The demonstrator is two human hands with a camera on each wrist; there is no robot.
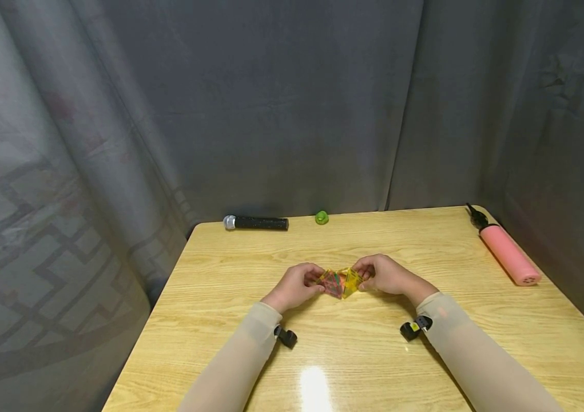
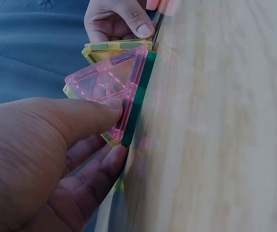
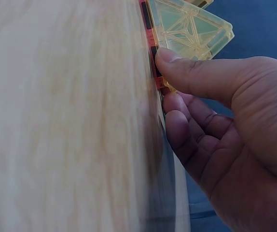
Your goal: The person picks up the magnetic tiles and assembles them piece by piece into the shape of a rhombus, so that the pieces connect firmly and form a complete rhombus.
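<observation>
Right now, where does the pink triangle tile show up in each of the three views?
Head: pink triangle tile at table centre, on the left of the tile cluster, by the left hand.
Left wrist: upper middle, under the left thumb, against a green tile edge.
Right wrist: not visible; only a yellow tile shows.
Shared landmark: the wooden table.

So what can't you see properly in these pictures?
- Head view: the tile cluster is too small to count; both hands cover its ends.
- Left wrist view: the left hand hides the pink tile's lower corner.
- Right wrist view: the yellow tile is cut off at the top edge.
</observation>
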